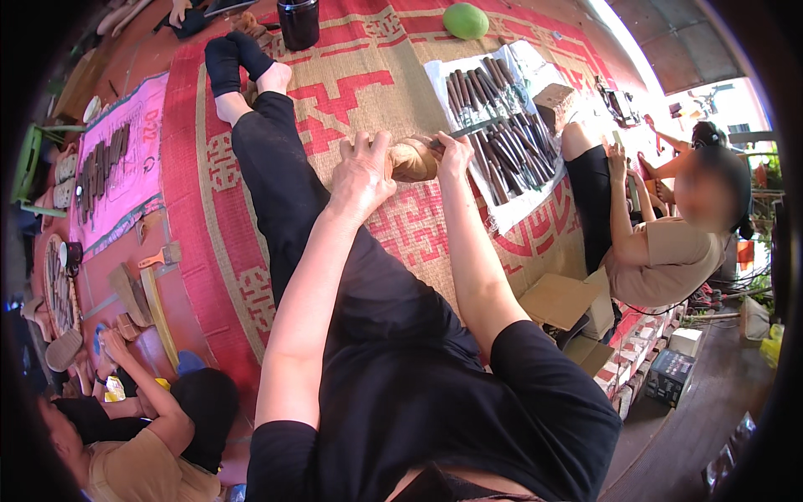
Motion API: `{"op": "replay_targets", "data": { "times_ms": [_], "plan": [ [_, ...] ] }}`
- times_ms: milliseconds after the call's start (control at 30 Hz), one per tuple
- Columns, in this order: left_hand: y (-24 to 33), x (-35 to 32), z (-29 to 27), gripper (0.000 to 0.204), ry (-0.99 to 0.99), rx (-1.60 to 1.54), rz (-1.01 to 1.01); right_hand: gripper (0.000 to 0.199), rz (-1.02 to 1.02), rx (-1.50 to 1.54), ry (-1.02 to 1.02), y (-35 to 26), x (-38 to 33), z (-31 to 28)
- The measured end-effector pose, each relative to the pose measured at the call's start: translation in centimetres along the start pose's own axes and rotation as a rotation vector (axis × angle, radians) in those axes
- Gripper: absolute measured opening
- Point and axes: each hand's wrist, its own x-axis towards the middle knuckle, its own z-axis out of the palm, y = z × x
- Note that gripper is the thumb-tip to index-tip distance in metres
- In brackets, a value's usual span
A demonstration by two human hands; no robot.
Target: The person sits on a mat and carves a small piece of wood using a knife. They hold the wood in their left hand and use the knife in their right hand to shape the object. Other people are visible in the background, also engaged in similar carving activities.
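My left hand (pixel 365 174) is spread against one end of a rounded brown wooden piece (pixel 413 160), steadying it above the woven mat. At its other end, my right hand (pixel 454 156) is closed with the fingers pinched together. A small dark tip shows at those fingers, but its kind cannot be made out. Just past the right hand, a white cloth (pixel 504 219) carries two rows of carving chisels (pixel 514 151) with dark handles.
My legs (pixel 280 180) stretch over the red and tan mat (pixel 230 276). A green round fruit (pixel 465 21) and a dark jar (pixel 299 23) stand beyond. More tools (pixel 102 167) lie on a pink sheet (pixel 125 213) at left. One person sits each side; an open cardboard box (pixel 559 301) is near my right elbow.
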Motion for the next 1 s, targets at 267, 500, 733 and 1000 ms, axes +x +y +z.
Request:
{"op": "replay_targets", "data": {
  "times_ms": [267, 500, 733, 1000],
  "plan": [
    [-0.1, 0.0, -0.1, 0.065, -0.013, 0.001, -0.01, 0.009, -0.034, -0.066, -0.155, 0.2, -0.9, 0.6],
    [0.0, 0.1, 0.2, 0.067, -0.011, 0.025, -0.035, 0.012, 0.022, -0.033, 0.033, -0.4, 0.4, -2.4],
    [0.0, 0.5, 0.0, 0.068, 0.004, 0.039, -0.203, 0.012, -0.114, -0.049, 0.01, -1.1, -3.8, -5.2],
    [1.2, 0.8, -1.6, 0.072, -0.072, 0.008, -0.365, 0.014, -0.049, 0.012, -0.07, -2.0, -5.5, -5.8]
  ]
}}
